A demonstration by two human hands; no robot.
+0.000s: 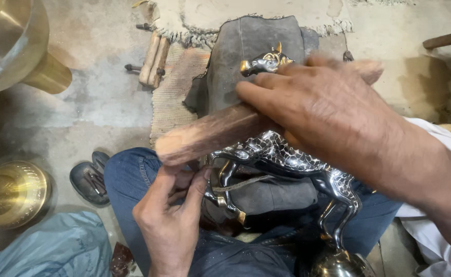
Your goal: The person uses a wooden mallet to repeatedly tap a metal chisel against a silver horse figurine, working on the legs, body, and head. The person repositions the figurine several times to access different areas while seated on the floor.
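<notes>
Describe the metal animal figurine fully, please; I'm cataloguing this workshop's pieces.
The animal figurine looks like polished silver-toned metal, its body covered in a dark scale-like pattern, with gold-coloured horns, muzzle and hooves. It lies tilted across the person's lap, head away toward a dark grey pad, legs toward the camera. A wooden block lies across its neck under the right hand. The left hand grips near a front leg.

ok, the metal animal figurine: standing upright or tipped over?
Tipped. The figurine lies slanted across the person's lap, head up toward the grey pad, legs out sideways. The left hand grips a front leg; the right hand presses a wooden block onto it.
</notes>
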